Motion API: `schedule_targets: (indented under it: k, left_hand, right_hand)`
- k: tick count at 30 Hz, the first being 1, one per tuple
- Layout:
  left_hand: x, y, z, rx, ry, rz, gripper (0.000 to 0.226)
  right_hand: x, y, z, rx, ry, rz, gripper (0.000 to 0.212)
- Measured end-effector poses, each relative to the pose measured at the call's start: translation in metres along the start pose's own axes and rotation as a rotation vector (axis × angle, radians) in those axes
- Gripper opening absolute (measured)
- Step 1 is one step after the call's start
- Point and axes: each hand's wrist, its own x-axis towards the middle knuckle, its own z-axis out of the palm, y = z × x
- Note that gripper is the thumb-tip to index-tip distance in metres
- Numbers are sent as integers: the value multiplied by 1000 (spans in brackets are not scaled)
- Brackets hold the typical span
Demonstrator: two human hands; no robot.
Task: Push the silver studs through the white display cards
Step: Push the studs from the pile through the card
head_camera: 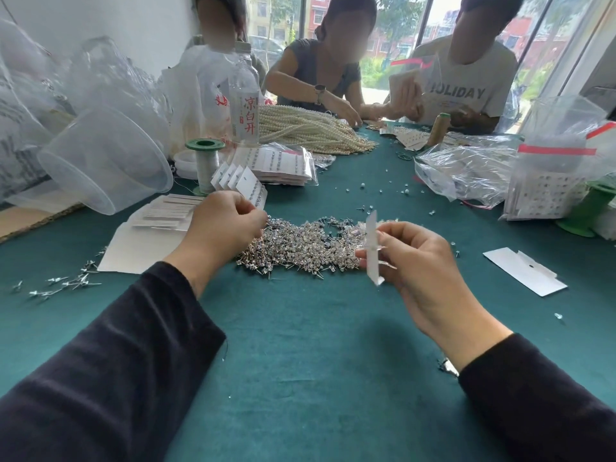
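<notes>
While studs [300, 245] lie between hands, right hand [423, 261] grips card [372, 248].

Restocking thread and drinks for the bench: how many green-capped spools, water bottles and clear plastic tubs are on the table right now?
Green-capped spools: 2, one by the left card stacks, one at the right edge
Water bottles: 1, the labelled bottle
Clear plastic tubs: 1, tipped on its side
Total: 4
</notes>
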Motion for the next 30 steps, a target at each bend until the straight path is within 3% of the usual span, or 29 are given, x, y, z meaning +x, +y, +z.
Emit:
schedule_targets:
  k: [2,6,17,30]
  left_hand:
    - [0,0,-1,-194,-58,-81,15]
    - [1,-3,-3,-236,-71,-133,16]
    - [0,0,-9,-387,-199,-235,16]
    - [5,-7,-9,-343,-191,-247,12]
  right_hand:
    - [0,-1,0,106,-41,81,13]
    - [0,-1,0,269,-72,159,15]
    - [4,4,-3,285,-90,206,8]
    - [4,1,-5,377,-155,299,10]
